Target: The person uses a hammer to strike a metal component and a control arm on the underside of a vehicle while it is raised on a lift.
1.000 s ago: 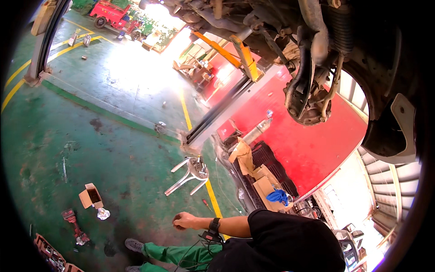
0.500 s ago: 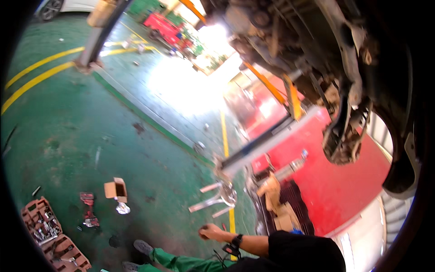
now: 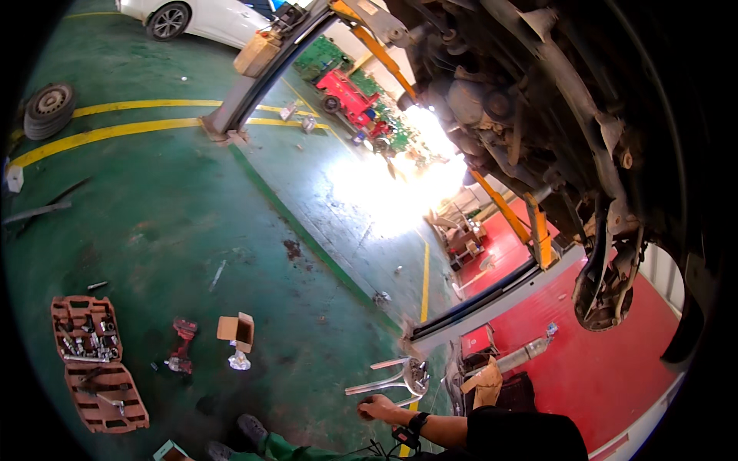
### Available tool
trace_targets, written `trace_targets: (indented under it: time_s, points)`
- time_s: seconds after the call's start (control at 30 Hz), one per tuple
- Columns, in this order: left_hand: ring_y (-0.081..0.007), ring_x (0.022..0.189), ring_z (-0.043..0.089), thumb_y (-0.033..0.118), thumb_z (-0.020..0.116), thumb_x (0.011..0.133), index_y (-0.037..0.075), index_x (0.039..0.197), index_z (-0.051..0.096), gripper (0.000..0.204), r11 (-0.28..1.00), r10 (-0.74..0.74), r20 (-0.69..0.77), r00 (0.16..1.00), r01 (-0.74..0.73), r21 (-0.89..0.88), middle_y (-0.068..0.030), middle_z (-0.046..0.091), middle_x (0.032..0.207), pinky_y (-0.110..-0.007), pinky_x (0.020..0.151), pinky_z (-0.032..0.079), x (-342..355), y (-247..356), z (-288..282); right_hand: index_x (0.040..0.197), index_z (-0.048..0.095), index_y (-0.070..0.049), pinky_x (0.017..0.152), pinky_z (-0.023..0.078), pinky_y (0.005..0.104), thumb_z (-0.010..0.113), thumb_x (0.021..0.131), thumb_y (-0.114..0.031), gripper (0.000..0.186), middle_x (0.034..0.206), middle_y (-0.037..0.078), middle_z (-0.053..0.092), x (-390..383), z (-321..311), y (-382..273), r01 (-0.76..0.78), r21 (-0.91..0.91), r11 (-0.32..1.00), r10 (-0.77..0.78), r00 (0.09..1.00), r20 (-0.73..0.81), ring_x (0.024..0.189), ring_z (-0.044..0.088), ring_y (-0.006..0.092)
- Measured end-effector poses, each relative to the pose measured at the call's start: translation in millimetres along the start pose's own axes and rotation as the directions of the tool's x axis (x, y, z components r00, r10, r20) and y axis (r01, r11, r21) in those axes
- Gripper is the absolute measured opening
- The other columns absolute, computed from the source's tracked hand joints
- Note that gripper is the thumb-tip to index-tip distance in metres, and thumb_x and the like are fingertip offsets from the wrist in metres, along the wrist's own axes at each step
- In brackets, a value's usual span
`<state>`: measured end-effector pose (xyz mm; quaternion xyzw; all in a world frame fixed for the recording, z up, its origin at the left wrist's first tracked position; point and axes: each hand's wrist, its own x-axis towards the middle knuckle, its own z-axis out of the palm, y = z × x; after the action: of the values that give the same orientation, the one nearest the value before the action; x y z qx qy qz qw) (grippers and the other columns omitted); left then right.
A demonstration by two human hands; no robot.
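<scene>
My right hand (image 3: 377,409) hangs low at the bottom of the view, its wrist wearing a dark watch. The fingers are curled closed; what they hold, if anything, is hidden. Just beyond it is a metal-legged item (image 3: 405,376) that looks like a stool. Left of my feet lie a small open cardboard box (image 3: 237,330), a red and black power tool (image 3: 182,346) and an open brown socket set case (image 3: 86,330) with sockets and handles inside. My left hand is out of sight.
A car underside (image 3: 492,100) hangs raised at upper right on orange lift arms (image 3: 500,203). The lift posts (image 3: 261,73) stand on the green floor, joined by a low floor ridge (image 3: 307,238). Cardboard and a metal cylinder (image 3: 523,355) lie at right. A wheel (image 3: 50,110) lies far left.
The view has swung, so the floor items sit farther right and a wheel shows at left. My right hand is slightly lower and farther right in the picture, its fingers still curled.
</scene>
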<state>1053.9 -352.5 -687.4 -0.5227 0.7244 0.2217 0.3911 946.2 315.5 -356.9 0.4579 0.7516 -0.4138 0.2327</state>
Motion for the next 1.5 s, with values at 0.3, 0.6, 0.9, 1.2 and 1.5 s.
trace_targets:
  time_s: [0.3, 0.6, 0.9, 1.2, 1.5]
  points:
    - [-0.0317, 0.108, 0.062, 0.042, 0.053, 0.084, 0.006, 0.108, 0.069, 0.046, 0.917, 0.337, 0.137, 0.932, -0.357, 0.176, -0.0205, 0.066, 0.110, -0.045, 0.086, 0.049, -62, -84, 41, 0.074, 0.065, -0.003, 0.060, 0.046, 0.0288, 0.058, 0.087, -0.020, 0.022, 0.068, 0.003, 0.064, -14, 9, -80, 0.312, -0.318, 0.896, -0.277, 0.949, 0.151, 0.061, 0.058, 0.0131]
    - [-0.0190, 0.070, 0.056, 0.035, 0.058, 0.085, 0.010, 0.080, 0.057, 0.025, 0.906, 0.284, -0.031, 0.958, -0.279, -0.318, -0.0076, 0.059, 0.076, -0.039, 0.056, 0.041, -110, -164, 65, 0.086, 0.062, -0.002, 0.062, 0.043, 0.0271, 0.062, 0.090, -0.030, 0.028, 0.074, 0.001, 0.060, -121, -73, -478, 0.984, -0.055, 0.169, -0.927, 0.140, -0.347, 0.067, 0.052, 0.0111]
    - [-0.0130, 0.057, 0.044, 0.023, 0.064, 0.082, 0.012, 0.074, 0.048, 0.022, 0.762, 0.195, 0.082, 0.977, -0.098, -0.640, -0.0004, 0.047, 0.062, -0.036, 0.046, 0.036, -171, -127, 37, 0.105, 0.059, 0.011, 0.070, 0.048, 0.0354, 0.076, 0.074, -0.046, 0.067, 0.097, 0.018, 0.064, -209, -100, -744, 0.758, -0.646, 0.085, -0.978, -0.060, -0.200, 0.078, 0.061, 0.0220]
    - [-0.0185, 0.055, 0.055, 0.020, 0.059, 0.088, 0.008, 0.086, 0.066, 0.014, 0.931, 0.291, -0.096, 0.952, -0.305, -0.202, -0.0072, 0.061, 0.069, -0.037, 0.047, 0.045, -237, -7, 5, 0.104, 0.063, 0.012, 0.076, 0.052, 0.0379, 0.077, 0.070, -0.052, 0.074, 0.090, 0.023, 0.069, -108, -195, -783, 0.625, -0.775, 0.094, -0.967, -0.127, -0.220, 0.083, 0.068, 0.0302]
    - [-0.0203, 0.058, 0.062, 0.017, 0.055, 0.090, 0.011, 0.078, 0.071, 0.021, 0.470, 0.738, 0.084, 0.670, -0.599, 0.648, -0.0070, 0.068, 0.072, -0.036, 0.046, 0.046, -187, -13, 33, 0.084, 0.071, 0.006, 0.062, 0.050, 0.0335, 0.075, 0.073, -0.047, 0.055, 0.069, 0.017, 0.068, -236, -196, -810, 0.686, -0.724, 0.073, -0.974, -0.106, -0.199, 0.062, 0.066, 0.0220]
